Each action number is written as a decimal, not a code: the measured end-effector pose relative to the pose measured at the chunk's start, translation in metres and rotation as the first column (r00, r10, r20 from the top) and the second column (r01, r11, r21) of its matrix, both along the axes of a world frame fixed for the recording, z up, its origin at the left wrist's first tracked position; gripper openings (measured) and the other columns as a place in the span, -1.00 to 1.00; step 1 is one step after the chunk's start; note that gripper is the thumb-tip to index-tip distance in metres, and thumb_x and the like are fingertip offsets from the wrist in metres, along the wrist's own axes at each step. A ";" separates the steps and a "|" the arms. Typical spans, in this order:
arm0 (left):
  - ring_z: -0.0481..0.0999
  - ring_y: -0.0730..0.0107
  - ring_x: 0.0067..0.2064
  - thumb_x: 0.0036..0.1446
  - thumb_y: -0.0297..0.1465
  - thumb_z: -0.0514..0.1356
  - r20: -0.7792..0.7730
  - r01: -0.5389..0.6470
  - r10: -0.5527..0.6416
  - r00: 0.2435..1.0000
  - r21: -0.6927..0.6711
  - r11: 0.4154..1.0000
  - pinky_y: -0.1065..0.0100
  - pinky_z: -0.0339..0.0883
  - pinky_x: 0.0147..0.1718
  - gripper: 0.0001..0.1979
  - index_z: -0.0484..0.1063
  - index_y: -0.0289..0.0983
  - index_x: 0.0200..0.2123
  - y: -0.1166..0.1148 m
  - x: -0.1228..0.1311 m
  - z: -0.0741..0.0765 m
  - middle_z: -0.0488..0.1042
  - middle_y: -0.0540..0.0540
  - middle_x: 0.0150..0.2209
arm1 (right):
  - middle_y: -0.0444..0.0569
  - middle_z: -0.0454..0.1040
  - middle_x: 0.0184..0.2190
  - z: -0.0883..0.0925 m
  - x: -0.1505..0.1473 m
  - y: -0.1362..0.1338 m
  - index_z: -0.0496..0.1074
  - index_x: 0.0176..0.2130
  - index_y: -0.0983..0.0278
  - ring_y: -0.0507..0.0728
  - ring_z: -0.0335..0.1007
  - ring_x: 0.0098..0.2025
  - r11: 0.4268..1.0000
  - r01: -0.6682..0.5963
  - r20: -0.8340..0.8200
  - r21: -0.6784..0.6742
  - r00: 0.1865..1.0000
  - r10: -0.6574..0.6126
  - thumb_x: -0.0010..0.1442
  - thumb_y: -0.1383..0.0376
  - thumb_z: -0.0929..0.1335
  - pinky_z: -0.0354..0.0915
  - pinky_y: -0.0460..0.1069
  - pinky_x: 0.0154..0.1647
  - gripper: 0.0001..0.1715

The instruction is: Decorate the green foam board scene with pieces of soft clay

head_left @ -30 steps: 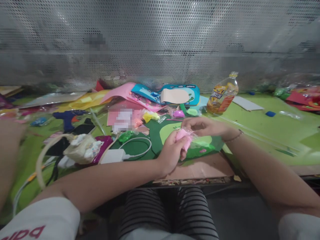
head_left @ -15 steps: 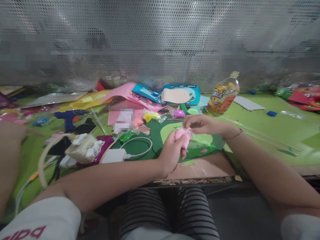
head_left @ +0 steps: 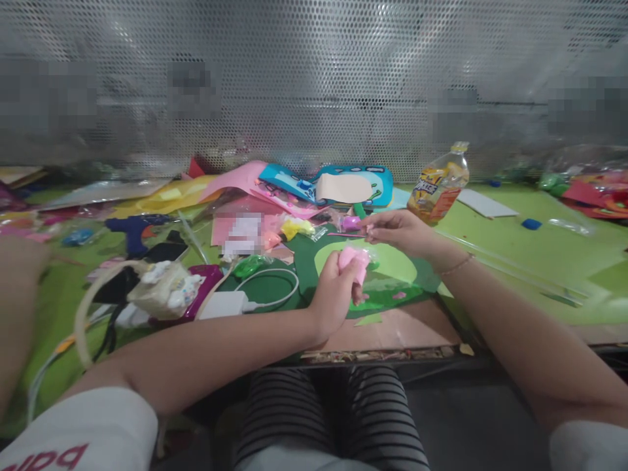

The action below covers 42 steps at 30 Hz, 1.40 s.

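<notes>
My left hand (head_left: 336,294) is closed round a packet of pink modelling clay (head_left: 354,260), with clear plastic film sticking out at its top. The packet is above a dark green sheet (head_left: 307,252) bearing a light green oval (head_left: 333,252) and a brighter green strip (head_left: 392,294) with small pink bits on it. Just up and to the right, apart from the packet, my right hand (head_left: 395,232) has its fingertips pinched together. A pale pinkish spot shows at those fingertips, too small to name.
A tilted drink bottle (head_left: 436,186) stands behind my right hand. Bagged yellow clay (head_left: 294,227) and purple clay (head_left: 349,224) lie behind the sheet. Leftward are a blue glue gun (head_left: 135,232), a phone (head_left: 167,252), a white charger (head_left: 223,305) with cable, and another person's blurred arm (head_left: 19,307).
My right hand has moved up and slightly left, away from the pink clay packet. My left hand still holds the packet, nearly in place.
</notes>
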<state>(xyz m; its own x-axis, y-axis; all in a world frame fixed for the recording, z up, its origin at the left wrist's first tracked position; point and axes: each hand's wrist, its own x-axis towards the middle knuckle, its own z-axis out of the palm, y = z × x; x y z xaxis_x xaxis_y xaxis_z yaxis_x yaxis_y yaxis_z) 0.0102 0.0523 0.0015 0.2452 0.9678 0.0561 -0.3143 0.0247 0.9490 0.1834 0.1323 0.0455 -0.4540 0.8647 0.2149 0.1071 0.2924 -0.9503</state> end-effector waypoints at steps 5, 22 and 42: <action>0.23 0.68 -0.67 0.12 -0.28 0.10 -0.009 -0.030 0.030 1.000 0.003 1.000 0.56 0.23 -0.65 -0.83 0.19 -0.25 -0.32 0.001 0.001 -0.001 0.25 0.14 -0.57 | -0.04 0.51 -0.37 0.011 -0.003 -0.011 0.53 -0.32 0.31 0.02 0.38 -0.36 0.979 -0.148 0.259 0.137 0.960 0.109 -0.01 0.21 0.44 0.30 -0.06 -0.33 -0.76; 0.51 0.35 -0.30 0.10 -0.38 0.12 -0.101 -0.099 0.094 0.990 -0.046 0.994 0.37 0.45 -0.55 -0.88 0.21 -0.24 -0.31 0.000 0.003 0.002 0.40 -0.04 -0.36 | -0.06 0.44 -0.41 0.018 -0.006 -0.023 0.51 -0.27 0.26 -0.01 0.29 -0.44 0.862 -0.291 0.642 0.416 0.765 -0.052 0.14 0.24 0.31 0.19 -0.09 -0.43 -0.79; 0.44 0.51 -0.44 0.11 -0.41 0.12 -0.130 -0.130 0.131 0.983 0.012 0.991 0.50 0.36 -0.55 -0.91 0.20 -0.25 -0.35 -0.003 0.002 0.010 0.38 0.04 -0.51 | -0.02 0.45 -0.34 0.018 -0.012 -0.034 0.39 -0.19 0.27 0.03 0.33 -0.33 0.658 -0.427 0.619 0.620 0.782 -0.075 0.24 0.30 0.22 0.21 -0.08 -0.31 -0.81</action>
